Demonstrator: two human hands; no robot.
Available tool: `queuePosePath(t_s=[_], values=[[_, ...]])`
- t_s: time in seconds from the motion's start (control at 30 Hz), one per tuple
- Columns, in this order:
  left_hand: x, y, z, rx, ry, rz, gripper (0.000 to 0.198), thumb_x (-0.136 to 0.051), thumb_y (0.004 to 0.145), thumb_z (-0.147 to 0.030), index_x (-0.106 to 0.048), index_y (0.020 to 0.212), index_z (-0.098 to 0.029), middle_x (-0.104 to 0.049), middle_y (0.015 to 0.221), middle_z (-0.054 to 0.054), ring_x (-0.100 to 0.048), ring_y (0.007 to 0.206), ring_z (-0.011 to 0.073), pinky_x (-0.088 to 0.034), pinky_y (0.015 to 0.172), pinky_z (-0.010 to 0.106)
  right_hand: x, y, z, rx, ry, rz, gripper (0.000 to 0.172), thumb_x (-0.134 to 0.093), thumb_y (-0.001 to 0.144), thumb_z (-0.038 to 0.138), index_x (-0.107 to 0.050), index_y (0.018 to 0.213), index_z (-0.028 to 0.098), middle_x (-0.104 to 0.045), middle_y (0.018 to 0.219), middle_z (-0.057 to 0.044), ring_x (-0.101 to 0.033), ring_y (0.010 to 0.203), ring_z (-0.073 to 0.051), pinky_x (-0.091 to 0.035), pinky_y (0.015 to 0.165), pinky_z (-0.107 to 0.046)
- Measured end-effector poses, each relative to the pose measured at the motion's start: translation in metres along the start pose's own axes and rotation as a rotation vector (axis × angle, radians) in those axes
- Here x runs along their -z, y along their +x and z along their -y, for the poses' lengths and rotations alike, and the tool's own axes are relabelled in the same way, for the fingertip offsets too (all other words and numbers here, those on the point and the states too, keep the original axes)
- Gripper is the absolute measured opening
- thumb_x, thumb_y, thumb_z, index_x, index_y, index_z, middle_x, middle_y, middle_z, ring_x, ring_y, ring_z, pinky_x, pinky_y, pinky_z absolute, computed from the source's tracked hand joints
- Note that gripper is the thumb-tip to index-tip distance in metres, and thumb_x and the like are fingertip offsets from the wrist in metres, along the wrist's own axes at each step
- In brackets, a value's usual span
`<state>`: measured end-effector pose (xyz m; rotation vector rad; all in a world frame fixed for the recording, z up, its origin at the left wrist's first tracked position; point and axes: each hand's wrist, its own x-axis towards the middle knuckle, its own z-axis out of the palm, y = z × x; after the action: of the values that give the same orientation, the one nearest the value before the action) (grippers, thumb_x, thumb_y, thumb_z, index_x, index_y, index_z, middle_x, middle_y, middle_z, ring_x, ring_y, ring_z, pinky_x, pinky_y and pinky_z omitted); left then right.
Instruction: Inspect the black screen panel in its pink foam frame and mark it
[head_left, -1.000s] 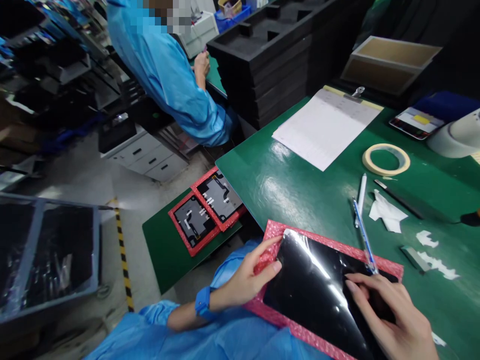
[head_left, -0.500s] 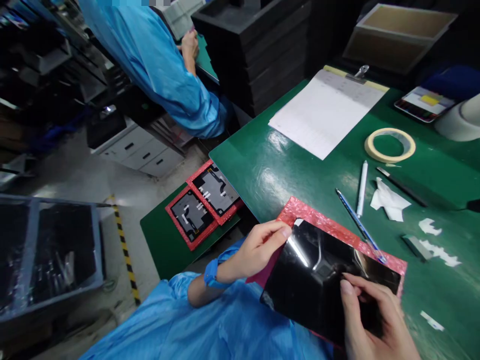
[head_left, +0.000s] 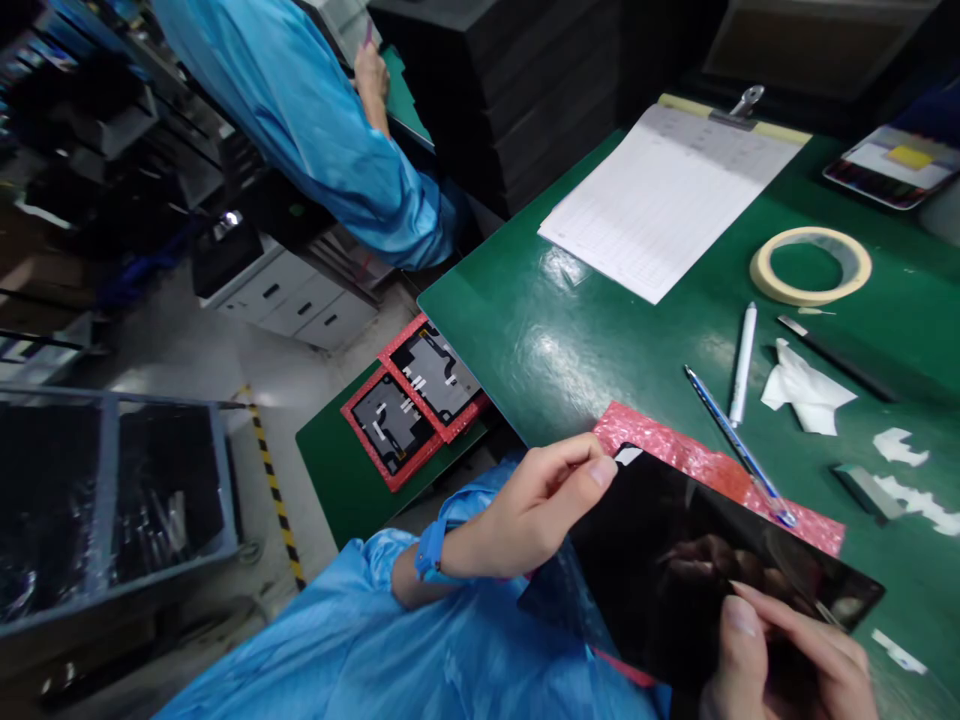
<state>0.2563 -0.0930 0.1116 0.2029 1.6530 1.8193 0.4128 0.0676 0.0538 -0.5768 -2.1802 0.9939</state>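
Note:
A glossy black panel (head_left: 675, 570) is tilted up off a pink bubble-wrap sheet (head_left: 697, 465) that lies on the green table (head_left: 585, 330). My left hand (head_left: 536, 505) pinches the panel's upper left corner. At the panel's lower right edge my right hand (head_left: 780, 665) grips it, thumb on the dark face. A blue pen (head_left: 735, 445) rests across the bubble wrap's far edge.
A clipboard with paper (head_left: 667, 195), a tape ring (head_left: 810, 265), a white pen (head_left: 742, 365), paper scraps (head_left: 806, 390) and a phone (head_left: 892, 165) lie on the table. Two pink-framed boards (head_left: 416, 400) sit on a lower green shelf to the left. A person in a blue coat (head_left: 315, 130) works beyond, beside stacked black foam trays (head_left: 517, 90).
The black panel has been lifted from lying flat on the bubble wrap to a tilted position toward me. Both hands rose with it, and my view shifted downward.

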Motion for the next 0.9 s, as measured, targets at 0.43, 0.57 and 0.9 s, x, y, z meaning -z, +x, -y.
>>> queuePosePath(t_s=[0.43, 0.57, 0.9], values=[[-0.008, 0.003, -0.002, -0.099, -0.075, -0.026, 0.066, -0.06, 0.113, -0.076, -0.043, 0.076, -0.025, -0.039, 0.075, -0.005, -0.031, 0.07, 0.0145, -0.032, 0.067, 0.033, 0.017, 0.003, -0.036, 0.026, 0.081, 0.109, 0.039, -0.091, 0.096, 0.063, -0.086, 0.11, 0.027, -0.081, 0.093, -0.013, -0.077, 0.087, -0.038, -0.059, 0.071, -0.053], [-0.009, 0.001, 0.001, -0.11, -0.066, -0.009, 0.062, -0.057, 0.116, -0.073, -0.044, 0.079, -0.024, -0.037, 0.075, -0.005, -0.03, 0.069, 0.0141, -0.029, 0.065, 0.033, 0.011, -0.001, -0.019, 0.077, -0.004, -0.026, 0.01, -0.088, 0.103, 0.034, -0.083, 0.106, 0.026, -0.079, 0.089, -0.008, -0.07, 0.077, -0.029, -0.054, 0.074, -0.048], [-0.009, -0.003, 0.004, -0.156, -0.075, 0.042, 0.041, -0.077, 0.11, -0.043, -0.049, 0.087, -0.024, -0.038, 0.073, -0.008, -0.03, 0.065, 0.0107, -0.027, 0.059, 0.03, 0.0, -0.007, -0.01, 0.02, 0.036, -0.098, 0.004, -0.083, 0.106, 0.02, -0.083, 0.104, 0.024, -0.075, 0.09, -0.006, -0.064, 0.078, -0.023, -0.05, 0.083, -0.046]])
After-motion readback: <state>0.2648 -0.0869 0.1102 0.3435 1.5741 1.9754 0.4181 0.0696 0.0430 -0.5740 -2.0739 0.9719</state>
